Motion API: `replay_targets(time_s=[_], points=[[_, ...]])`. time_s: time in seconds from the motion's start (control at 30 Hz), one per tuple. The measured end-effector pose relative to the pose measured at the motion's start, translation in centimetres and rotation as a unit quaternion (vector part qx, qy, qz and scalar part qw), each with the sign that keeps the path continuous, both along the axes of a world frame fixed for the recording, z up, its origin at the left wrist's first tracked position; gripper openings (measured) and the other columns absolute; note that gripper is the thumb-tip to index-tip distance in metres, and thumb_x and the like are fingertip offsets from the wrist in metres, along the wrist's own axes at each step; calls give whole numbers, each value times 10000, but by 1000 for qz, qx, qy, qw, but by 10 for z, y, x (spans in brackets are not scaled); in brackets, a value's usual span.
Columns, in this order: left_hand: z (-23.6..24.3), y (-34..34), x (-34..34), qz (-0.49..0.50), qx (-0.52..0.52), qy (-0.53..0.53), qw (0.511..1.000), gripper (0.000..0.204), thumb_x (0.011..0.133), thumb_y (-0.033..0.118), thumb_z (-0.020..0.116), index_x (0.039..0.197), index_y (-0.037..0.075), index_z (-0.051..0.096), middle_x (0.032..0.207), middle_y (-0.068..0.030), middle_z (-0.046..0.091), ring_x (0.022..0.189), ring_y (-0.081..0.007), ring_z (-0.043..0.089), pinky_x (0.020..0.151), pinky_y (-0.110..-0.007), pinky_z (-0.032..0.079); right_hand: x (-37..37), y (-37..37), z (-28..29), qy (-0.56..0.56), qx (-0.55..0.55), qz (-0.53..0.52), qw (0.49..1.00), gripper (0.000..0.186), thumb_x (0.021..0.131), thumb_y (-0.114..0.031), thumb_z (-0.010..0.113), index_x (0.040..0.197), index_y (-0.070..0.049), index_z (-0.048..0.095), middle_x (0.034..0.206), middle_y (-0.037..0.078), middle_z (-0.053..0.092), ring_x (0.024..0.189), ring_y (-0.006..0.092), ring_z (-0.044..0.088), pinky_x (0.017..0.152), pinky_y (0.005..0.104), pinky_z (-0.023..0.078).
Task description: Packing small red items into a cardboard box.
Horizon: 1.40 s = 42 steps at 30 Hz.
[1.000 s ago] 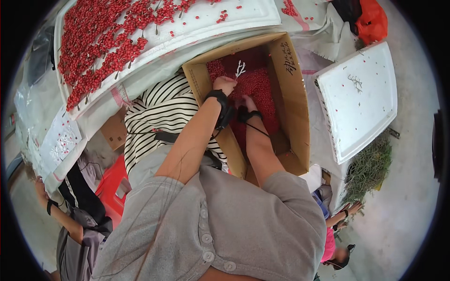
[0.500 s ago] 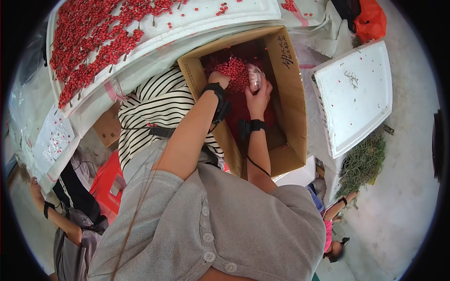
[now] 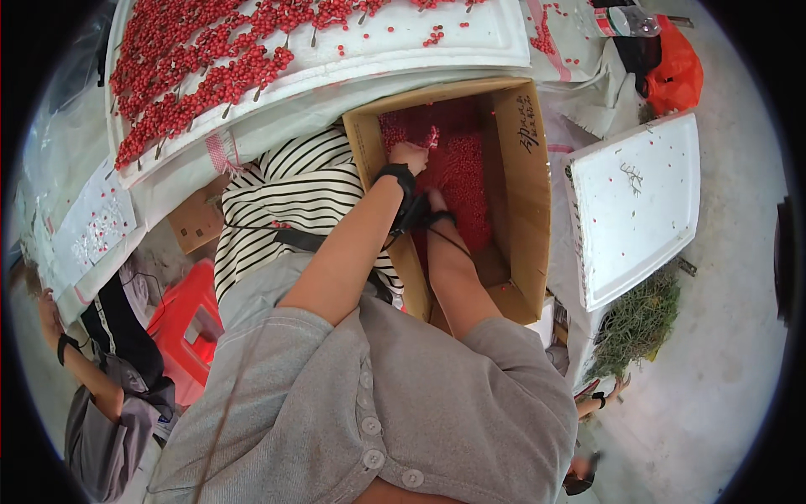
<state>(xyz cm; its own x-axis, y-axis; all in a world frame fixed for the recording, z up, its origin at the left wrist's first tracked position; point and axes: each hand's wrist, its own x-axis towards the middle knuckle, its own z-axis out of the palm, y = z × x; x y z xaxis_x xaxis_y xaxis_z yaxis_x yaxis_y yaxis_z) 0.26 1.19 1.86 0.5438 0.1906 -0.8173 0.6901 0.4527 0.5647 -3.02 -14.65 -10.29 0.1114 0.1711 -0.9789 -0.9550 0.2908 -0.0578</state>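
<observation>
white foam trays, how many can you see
2 for sure: one large white foam tray at the top, strewn with red berries, and one nearly bare white foam tray right of the brown cardboard box. Others may be hidden under the sheeting.

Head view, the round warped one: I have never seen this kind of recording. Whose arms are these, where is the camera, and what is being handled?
The camera sits on a person's head and looks down, so the grey shirt and both forearms rising from the lower edge are that person's own. The fisheye lens bends straight edges. Both hands reach into an open cardboard box filled with small red berries. The left hand is closed on a small bunch of them; the right hand is sunk among the berries, its fingers hidden. Each wrist wears a dark band. Above the box a white foam tray carries more berries spread out. An almost bare white tray lies to the right. The striped shirt belongs to another person.
</observation>
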Motion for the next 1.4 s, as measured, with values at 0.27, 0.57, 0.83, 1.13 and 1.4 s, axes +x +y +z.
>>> replay_targets(time_s=[0.27, 0.57, 0.83, 1.13, 1.4], points=[[-1, -2, 3, 80, -9, -50, 996, 121, 686, 103, 486, 672, -14, 509, 578, -64, 509, 477, -133, 474, 448, -246, 396, 68, 33, 27, -238, 22, -6, 971, 356, 700, -119, 405, 1046, -91, 328, 919, 100, 456, 745, 222, 484, 655, 341, 401], [1, -2, 3, 75, -31, -65, 995, 99, 670, 90, 502, 666, -9, 510, 589, -69, 514, 515, -145, 487, 475, -243, 400, 71, 47, 122, -486, 13, 73, 871, 504, 671, -4, 439, 1125, -106, 247, 1025, 92, 391, 897, 191, 416, 733, 333, 372], [-23, -4, 2, 8, 67, -77, 995, 132, 575, 89, 573, 660, 8, 513, 624, -82, 528, 565, -167, 503, 544, -272, 400, 64, 50, 141, -571, -68, 104, 812, 590, 626, -17, 547, 1128, -44, 237, 1039, 111, 374, 919, 176, 397, 762, 267, 349], [-25, -4, 1, -10, 96, -83, 992, 201, 492, 87, 596, 653, 8, 505, 627, -87, 527, 589, -180, 506, 565, -273, 390, 68, 59, 158, -669, -172, 123, 713, 568, 634, -40, 569, 1113, -42, 264, 957, 98, 422, 848, 144, 426, 731, 246, 357], [-23, -8, 1, 1, 77, -111, 991, 117, 543, 99, 586, 590, 28, 505, 567, -73, 511, 549, -172, 500, 529, -279, 393, 66, 37, 132, -607, -135, 57, 781, 525, 673, -94, 546, 1116, -57, 267, 1011, 94, 406, 875, 154, 419, 728, 262, 365]])
